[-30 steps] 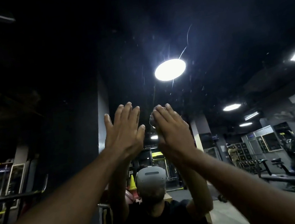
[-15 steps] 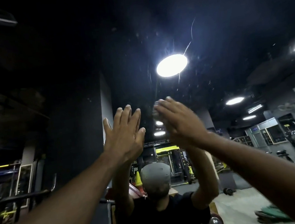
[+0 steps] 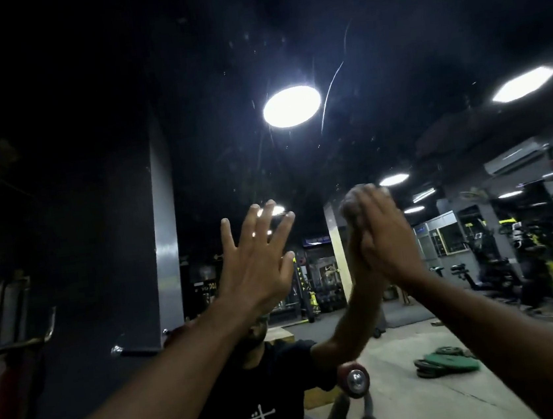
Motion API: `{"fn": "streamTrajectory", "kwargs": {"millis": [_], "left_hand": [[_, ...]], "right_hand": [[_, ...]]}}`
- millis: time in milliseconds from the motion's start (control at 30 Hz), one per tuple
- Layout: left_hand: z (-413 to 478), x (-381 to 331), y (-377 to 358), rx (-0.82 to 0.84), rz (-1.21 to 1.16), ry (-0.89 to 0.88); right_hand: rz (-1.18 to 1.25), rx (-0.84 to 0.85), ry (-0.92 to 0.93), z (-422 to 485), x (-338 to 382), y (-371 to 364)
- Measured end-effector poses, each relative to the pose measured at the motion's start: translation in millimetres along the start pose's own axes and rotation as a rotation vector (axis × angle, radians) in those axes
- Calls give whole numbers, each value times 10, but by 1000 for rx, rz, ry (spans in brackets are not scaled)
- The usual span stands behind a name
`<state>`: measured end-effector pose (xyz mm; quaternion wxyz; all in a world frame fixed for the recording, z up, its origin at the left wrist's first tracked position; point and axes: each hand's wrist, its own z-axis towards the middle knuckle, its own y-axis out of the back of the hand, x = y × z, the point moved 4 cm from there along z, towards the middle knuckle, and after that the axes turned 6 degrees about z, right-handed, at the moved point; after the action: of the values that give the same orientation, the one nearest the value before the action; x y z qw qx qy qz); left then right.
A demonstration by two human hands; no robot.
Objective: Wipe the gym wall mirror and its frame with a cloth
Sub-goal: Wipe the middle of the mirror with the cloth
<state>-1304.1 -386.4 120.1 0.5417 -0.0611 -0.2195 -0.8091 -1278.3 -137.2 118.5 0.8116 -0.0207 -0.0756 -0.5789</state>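
The wall mirror (image 3: 387,41) fills the view, dark and marked with streaks and specks near a reflected ceiling light (image 3: 292,106). My left hand (image 3: 257,266) is raised flat against the glass with its fingers spread and holds nothing. My right hand (image 3: 383,235) is raised beside it, its straight fingers pressing a small bunched grey cloth (image 3: 353,200) to the glass. Only the cloth's edge shows past the fingertips. My reflection, in a black t-shirt (image 3: 255,401), stands below, with its arm meeting my right hand.
A grey vertical strip (image 3: 164,222) with a metal bracket (image 3: 117,349) at its foot stands left of my hands. The mirror reflects the gym: exercise bikes (image 3: 489,271) at right, green weight plates (image 3: 447,362) on the floor, a dumbbell end (image 3: 356,379) low in the centre.
My right hand has slid to the right with the cloth, widening the gap to my left hand. The left hand's fingers have spread wider. The view has turned a little to the right.
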Motion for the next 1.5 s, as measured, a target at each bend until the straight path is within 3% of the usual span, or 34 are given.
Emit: {"fn": "streamTrajectory", "kwargs": {"millis": [67,100,167,267,333,367,467,533,633,733,800,900,967,1133,1200,1267,1367,1400,1433,1500], "left_hand": [[-4,-95,-75,46,28,-28],[1,-123,-107,61,44,-19],[25,-167,-126,51,27,31],[80,-254,-94,-45,-21,76],[164,-417,-72,-62,-2,31],[232,-491,-72,-51,7,6],[480,-723,-114,-2,16,34],[552,-826,-177,-6,30,82],[542,-875,-264,-26,62,129],[584,-907,-235,-85,44,109],[696,-930,-197,-113,25,89],[904,-931,-160,-83,62,105],[988,-951,-177,-40,90,117],[1059,-920,-118,-109,54,144],[1137,-891,-80,-127,67,151],[1239,-875,-33,-144,74,141],[1357,-861,42,-163,57,148],[1371,-855,60,-157,52,147],[1372,-854,62,-141,48,145],[1345,-847,53,-100,59,135]], "right_hand": [[31,-176,-258,47,-118,88],[13,-227,-294,30,-50,82],[-13,-216,-158,-65,143,16],[-10,87,226,-301,214,-21],[-91,176,376,-255,-149,92],[-97,141,313,-161,-354,178],[33,-142,-176,188,-876,519],[2,-254,-274,214,-798,547],[-9,-98,77,29,-425,325],[-16,109,377,120,-510,377],[-24,74,299,379,-753,507],[47,-130,-77,582,-874,579],[21,-200,-135,531,-660,464],[43,49,313,499,-578,375],[5,86,385,780,-810,526],[-21,-53,209,1185,-988,688],[58,-274,-265,1475,-875,724],[83,-299,-284,1442,-727,666],[102,-298,-161,1375,-566,579],[60,-126,258,1138,-328,371]]}}
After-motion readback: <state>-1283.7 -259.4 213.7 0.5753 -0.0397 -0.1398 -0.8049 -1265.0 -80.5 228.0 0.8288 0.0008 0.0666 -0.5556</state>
